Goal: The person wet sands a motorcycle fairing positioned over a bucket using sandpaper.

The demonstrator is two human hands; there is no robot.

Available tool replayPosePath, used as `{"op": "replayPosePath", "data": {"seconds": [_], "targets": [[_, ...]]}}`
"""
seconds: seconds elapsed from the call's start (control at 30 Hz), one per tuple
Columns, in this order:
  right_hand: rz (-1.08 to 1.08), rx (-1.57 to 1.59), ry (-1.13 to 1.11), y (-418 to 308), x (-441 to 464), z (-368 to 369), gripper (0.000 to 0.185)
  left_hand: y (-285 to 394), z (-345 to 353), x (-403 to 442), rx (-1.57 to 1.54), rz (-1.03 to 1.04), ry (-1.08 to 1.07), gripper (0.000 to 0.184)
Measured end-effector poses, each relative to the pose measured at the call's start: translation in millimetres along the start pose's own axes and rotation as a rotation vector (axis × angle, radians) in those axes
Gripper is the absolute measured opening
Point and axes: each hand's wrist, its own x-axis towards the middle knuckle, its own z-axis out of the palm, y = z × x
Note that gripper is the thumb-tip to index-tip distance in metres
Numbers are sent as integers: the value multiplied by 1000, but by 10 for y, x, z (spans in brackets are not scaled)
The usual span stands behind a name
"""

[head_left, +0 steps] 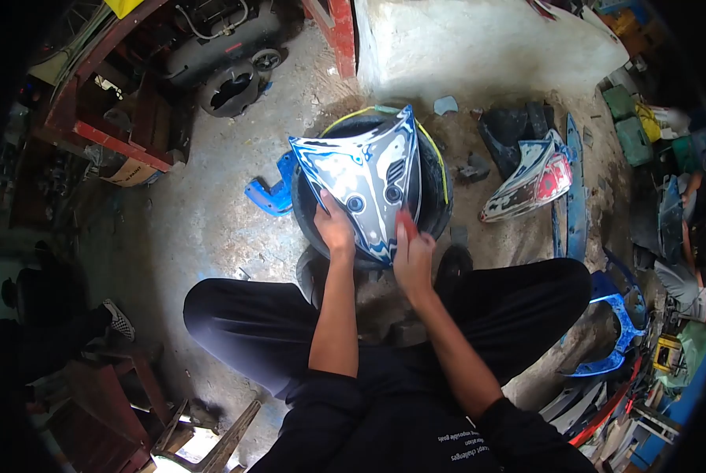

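Shirt (384,410): black, printed, on the near side of the black tub (440,217).
Panel (377,162): blue, grey and white, lying across the tub's top.
Left hand (336,226): at the tub's near left, on the panel's edge; cannot tell whether fingers spread.
Right hand (414,251): tub's near right, fingers pinching a red block (407,224).
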Motion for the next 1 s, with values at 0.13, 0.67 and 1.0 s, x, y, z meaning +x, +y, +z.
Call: {"op": "replayPosePath", "data": {"seconds": [0.13,0.67,1.0], "targets": [[-11,-55,19,-20,63,22,41,108,-28,-66,5,10,-16,64],[81,-92,-102,-109,254,-73,41,95,-101,-25,256,16,-45,55],[89,-53,-181,-158,72,-164,45,875,199,510,692,859,-53,45]]}}
